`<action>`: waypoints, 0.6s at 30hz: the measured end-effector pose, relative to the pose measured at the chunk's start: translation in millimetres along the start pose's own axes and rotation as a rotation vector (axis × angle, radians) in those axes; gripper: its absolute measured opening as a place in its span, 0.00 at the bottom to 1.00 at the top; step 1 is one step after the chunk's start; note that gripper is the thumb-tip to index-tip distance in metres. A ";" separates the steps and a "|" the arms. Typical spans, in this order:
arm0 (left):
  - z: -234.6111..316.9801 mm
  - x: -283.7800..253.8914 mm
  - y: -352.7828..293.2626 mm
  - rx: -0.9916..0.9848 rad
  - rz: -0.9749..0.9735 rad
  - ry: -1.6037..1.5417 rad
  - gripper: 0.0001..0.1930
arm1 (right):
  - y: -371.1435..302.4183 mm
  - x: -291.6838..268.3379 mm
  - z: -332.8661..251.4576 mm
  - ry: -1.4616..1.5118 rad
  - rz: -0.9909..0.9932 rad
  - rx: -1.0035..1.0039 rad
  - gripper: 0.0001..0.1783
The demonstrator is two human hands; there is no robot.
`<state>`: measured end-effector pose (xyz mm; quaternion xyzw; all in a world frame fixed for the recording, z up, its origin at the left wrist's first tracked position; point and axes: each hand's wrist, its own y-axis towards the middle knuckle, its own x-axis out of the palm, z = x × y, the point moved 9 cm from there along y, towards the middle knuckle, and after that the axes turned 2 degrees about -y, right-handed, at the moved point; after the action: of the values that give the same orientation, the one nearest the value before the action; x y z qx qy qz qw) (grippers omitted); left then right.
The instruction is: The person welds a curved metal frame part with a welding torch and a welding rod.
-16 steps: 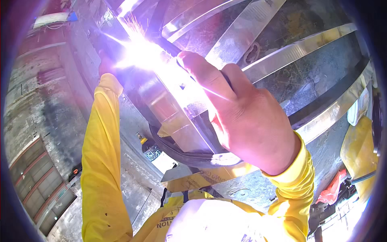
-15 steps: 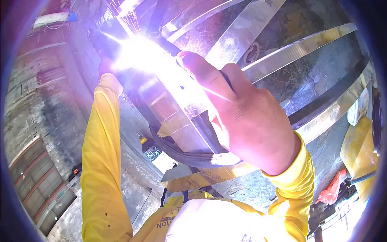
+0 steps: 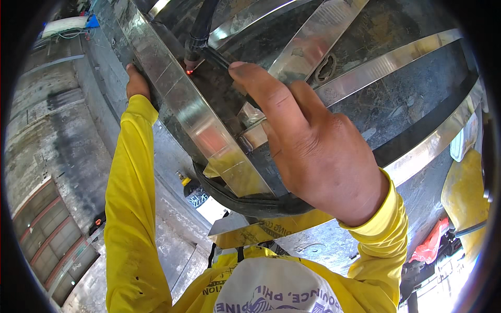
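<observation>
Yellow sleeves (image 3: 130,193) reach in from the lower edge, the left arm nearly straight, the right one bent inward; the right grip (image 3: 323,148) is closed round the black handle of a welding torch (image 3: 214,55) — back of the hand upward, index finger stretched forward, the other fingers curled and partly hidden; the torch's small nozzle points down, its tip glowing orange-red just beside the inner edge of a shiny metal strip (image 3: 201,122); the left grip (image 3: 138,83) sits at that strip's outer side, wrist in line with the forearm — most of its fingers are out of sight, so I cannot tell whether it clasps anything; polished metal bands (image 3: 402,62) fan out rightward over a dark, scuffed table (image 3: 399,96).
</observation>
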<state>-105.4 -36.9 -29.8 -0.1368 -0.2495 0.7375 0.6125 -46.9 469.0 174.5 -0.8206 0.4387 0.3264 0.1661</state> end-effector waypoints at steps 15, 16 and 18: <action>-10.1 0.3 16.2 0.038 -0.224 0.283 0.36 | 1.5 1.9 6.7 0.122 0.127 -0.056 0.37; -10.5 1.6 17.2 0.041 -0.239 0.301 0.35 | 1.5 1.8 6.9 0.118 0.115 -0.056 0.38; -11.9 8.1 19.3 0.047 -0.272 0.337 0.35 | 1.4 1.9 6.9 0.112 0.102 -0.053 0.38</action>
<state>-117.2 -29.0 -49.3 -0.2088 -0.1426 0.6204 0.7424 -50.0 470.9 168.1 -0.8182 0.4799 0.2996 0.1027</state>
